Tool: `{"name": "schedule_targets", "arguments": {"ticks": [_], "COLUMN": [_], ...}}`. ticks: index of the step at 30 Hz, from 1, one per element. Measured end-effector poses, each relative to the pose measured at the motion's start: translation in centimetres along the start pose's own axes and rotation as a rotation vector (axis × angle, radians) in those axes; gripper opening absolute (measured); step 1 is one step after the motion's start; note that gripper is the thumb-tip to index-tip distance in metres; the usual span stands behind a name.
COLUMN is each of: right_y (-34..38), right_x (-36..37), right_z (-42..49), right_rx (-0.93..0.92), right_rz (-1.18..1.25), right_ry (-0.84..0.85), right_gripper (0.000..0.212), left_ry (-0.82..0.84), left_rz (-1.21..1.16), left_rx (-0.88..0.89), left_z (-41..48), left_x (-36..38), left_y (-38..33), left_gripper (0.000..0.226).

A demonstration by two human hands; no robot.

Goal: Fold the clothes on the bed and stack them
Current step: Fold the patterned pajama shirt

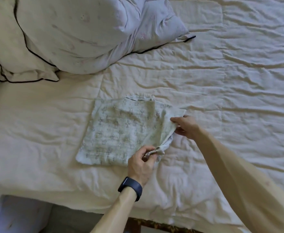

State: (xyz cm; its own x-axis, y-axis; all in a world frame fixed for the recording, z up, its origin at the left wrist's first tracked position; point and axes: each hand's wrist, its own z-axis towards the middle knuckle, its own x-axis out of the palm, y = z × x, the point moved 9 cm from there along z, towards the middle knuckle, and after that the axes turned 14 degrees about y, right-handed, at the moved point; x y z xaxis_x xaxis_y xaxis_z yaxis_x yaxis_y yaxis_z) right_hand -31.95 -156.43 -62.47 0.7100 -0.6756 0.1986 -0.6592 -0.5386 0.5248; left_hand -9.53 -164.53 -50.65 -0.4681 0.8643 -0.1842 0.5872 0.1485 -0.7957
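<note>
Printed cloth (121,130), right edge: your left hand (140,163) pinches the bunched near corner, your right hand (185,126) pinches the far corner. Rest lies flat, roughly square, on the bed (222,98). Looks partway folded; likely another fold left. No stack or other clothes in view; pillows (70,31) beyond.

The cream pillow (6,47) runs off the left edge; the print on the cloth (121,128) is blurred.

left hand (141,163): fingers pinch cloth (121,128) | right hand (185,126): arm extended, fingers apparently pinching it too
</note>
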Motion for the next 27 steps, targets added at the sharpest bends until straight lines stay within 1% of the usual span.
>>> {"name": "schedule_targets", "arguments": {"ticks": [1, 3, 4, 6, 7, 8, 9, 10, 12, 13, 15, 17, 19, 20, 21, 22, 24, 25, 26, 27], "right_y": [0.6, 2.2, 3.3, 5.9, 7.3, 8.5, 9.7, 10.7, 11.9, 12.0, 11.0, 9.7, 8.9, 8.2, 7.9, 7.3, 5.5, 5.0, 4.6, 4.1], "right_x": [0.4, 1.4, 2.0, 4.4, 6.4, 8.7, 11.6, 14.7, 21.7, 25.2, 30.7, 33.9, 35.4, 36.1, 36.4, 36.8, 38.2, 38.8, 38.9, 38.4], "right_z": [0.0, -0.5, -0.8, -1.8, -2.2, -2.5, -2.5, -2.3, -0.5, 0.7, 3.7, 6.8, 9.3, 10.7, 11.1, 11.5, 10.7, 9.7, 8.4, 7.2], "right_rx": [0.006, -0.009, -0.044, -0.152, -0.211, -0.257, -0.296, -0.331, -0.367, -0.366, -0.312, -0.262, -0.227, -0.194, -0.161, -0.128, -0.09, -0.104, -0.117, -0.133], "right_rz": [-0.029, -0.067, -0.073, -0.116, -0.169, -0.229, -0.294, -0.378, -0.586, -0.729, -0.968, -1.066, -1.091, -1.097, -1.088, -1.044, -0.768, -0.609, -0.492, -0.388], "right_ry": [-0.039, -0.124, -0.18, -0.302, -0.349, -0.374, -0.382, -0.376, -0.313, -0.277, -0.22, -0.21, -0.23, -0.209, -0.156, -0.067, 0.169, 0.278, 0.346, 0.382], "right_gripper": [0.013, 0.018, 0.02, 0.013, 0.023, 0.037, 0.043, 0.039, 0.024, 0.021, 0.022, 0.024, 0.03, 0.036, 0.044, 0.051, 0.064, 0.064, 0.057, 0.047], "left_ry": [0.005, -0.005, -0.032, -0.13, -0.195, -0.27, -0.349, -0.42, -0.503, -0.51, -0.472, -0.412, -0.353, -0.32, -0.301, -0.283, -0.246, -0.233, -0.221, -0.208], "left_rz": [-0.006, -0.015, -0.026, -0.059, -0.088, -0.115, -0.142, -0.171, -0.209, -0.201, -0.133, -0.066, 0.031, 0.074, 0.108, 0.139, 0.194, 0.214, 0.217, 0.207], "left_rx": [0.007, 0.028, 0.041, 0.057, 0.051, 0.036, 0.004, -0.044, -0.181, -0.262, -0.407, -0.496, -0.544, -0.557, -0.562, -0.572, -0.593, -0.574, -0.548, -0.533], "left_z": [-0.2, -0.6, -0.9, -1.7, -2.1, -2.6, -3.1, -3.6, -3.8, -3.6, -2.9, -1.6, -0.1, 0.9, 1.2, 1.5, 1.4, 1.4, 1.4, 1.5], "left_x": [-0.6, -2.2, -3.3, -6.4, -8.4, -10.5, -12.9, -15.3, -19.6, -21.4, -24.1, -25.9, -27.1, -27.6, -27.5, -27.6, -27.4, -27.5, -27.6, -27.7], "left_y": [0.0, 0.0, -0.1, 0.0, 0.4, 1.0, 2.0, 3.3, 7.0, 9.0, 12.7, 15.7, 17.7, 18.8, 18.5, 18.6, 18.5, 18.1, 17.8, 17.5], "left_gripper": [0.014, 0.013, 0.013, 0.008, 0.008, 0.014, 0.02, 0.02, 0.008, 0.007, 0.009, 0.014, 0.017, 0.019, 0.023, 0.027, 0.029, 0.028, 0.027, 0.03]}}
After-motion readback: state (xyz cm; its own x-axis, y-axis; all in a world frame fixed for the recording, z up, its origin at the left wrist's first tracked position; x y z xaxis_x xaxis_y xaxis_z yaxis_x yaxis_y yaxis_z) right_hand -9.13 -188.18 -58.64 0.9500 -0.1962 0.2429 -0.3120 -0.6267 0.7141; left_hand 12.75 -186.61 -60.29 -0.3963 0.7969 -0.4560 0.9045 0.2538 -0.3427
